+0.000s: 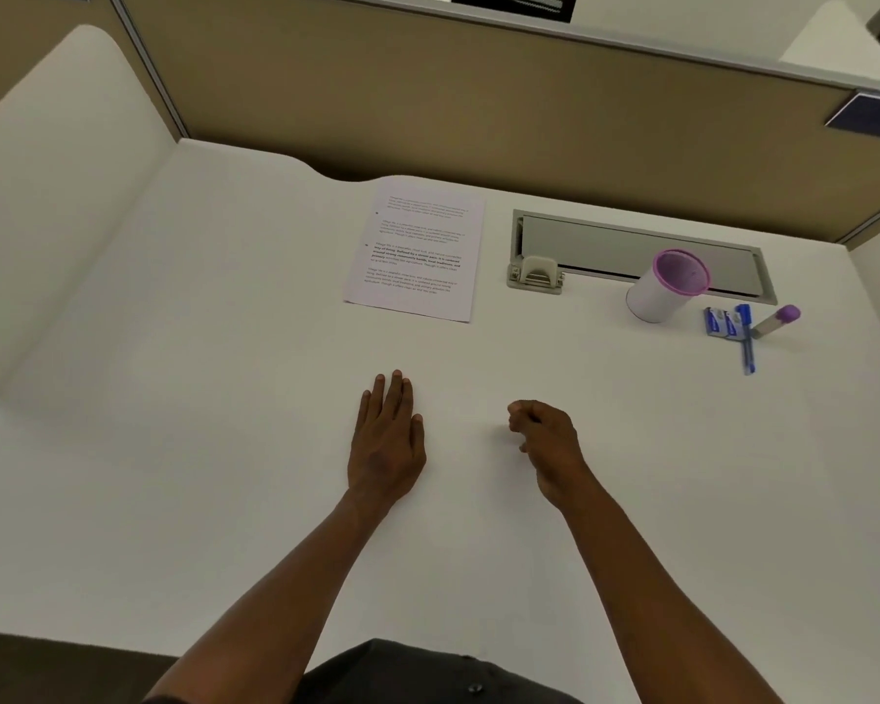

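The white printed paper sheet (413, 251) lies lengthwise, far beyond the left hand (387, 439), its grip flat and empty; right hand (544, 439) curled, empty.

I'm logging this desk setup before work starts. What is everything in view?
desk: one, white, fills the view
partition: one, tan, behind the desk
nameplate: one, dark blue, on the partition at top right
printed sheet: one, white, far centre of the desk
hole punch: one, beige, right of the sheet
cable hatch: one, grey, set into the desk, far right
cup: one, white with purple rim, at the hatch's front edge
small packets: two, blue, right of the cup
pen: one, blue, beside the packets
tube: one, purple cap, right of the pen
left hand: flat on the desk
right hand: fingers curled, nothing visibly held
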`<state>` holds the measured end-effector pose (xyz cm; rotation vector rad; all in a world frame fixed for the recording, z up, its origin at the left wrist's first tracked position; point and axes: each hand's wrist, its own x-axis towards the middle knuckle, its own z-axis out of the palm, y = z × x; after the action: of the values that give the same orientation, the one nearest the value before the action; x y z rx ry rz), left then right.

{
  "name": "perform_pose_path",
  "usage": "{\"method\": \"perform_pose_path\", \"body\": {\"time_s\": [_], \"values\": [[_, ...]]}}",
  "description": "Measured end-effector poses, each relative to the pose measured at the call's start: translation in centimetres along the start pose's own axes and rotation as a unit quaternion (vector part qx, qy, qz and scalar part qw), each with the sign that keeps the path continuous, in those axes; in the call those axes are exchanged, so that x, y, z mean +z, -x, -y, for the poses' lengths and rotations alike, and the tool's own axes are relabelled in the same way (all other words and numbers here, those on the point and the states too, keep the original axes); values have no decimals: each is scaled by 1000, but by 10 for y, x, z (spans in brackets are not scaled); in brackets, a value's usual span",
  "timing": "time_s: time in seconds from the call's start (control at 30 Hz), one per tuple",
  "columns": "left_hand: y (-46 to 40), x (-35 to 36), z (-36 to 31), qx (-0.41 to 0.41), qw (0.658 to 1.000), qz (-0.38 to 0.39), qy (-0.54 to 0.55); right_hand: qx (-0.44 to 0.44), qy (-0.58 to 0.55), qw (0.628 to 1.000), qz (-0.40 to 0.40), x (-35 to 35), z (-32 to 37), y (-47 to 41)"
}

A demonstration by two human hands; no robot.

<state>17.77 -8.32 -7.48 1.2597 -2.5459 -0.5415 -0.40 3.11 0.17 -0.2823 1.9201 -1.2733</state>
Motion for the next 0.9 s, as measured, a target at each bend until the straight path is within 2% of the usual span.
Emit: {"method": "perform_pose_path", "body": {"time_s": [0.17, 0.33, 0.63, 0.9], "values": [[-1, 1, -3, 2, 1000, 4, -4, 106, -209, 972, -1, -25, 6, 1], [-10, -1, -21, -25, 998, -14, 51, 126, -282, 951, -11, -47, 13, 0], [-17, 35, -85, 152, 987, 44, 25, 98, -315, 943, -38, -94, 46, -16], [-51, 48, -82, 131, 986, 86, -52, -9, -199, 971, -132, -171, 127, -80]]}}
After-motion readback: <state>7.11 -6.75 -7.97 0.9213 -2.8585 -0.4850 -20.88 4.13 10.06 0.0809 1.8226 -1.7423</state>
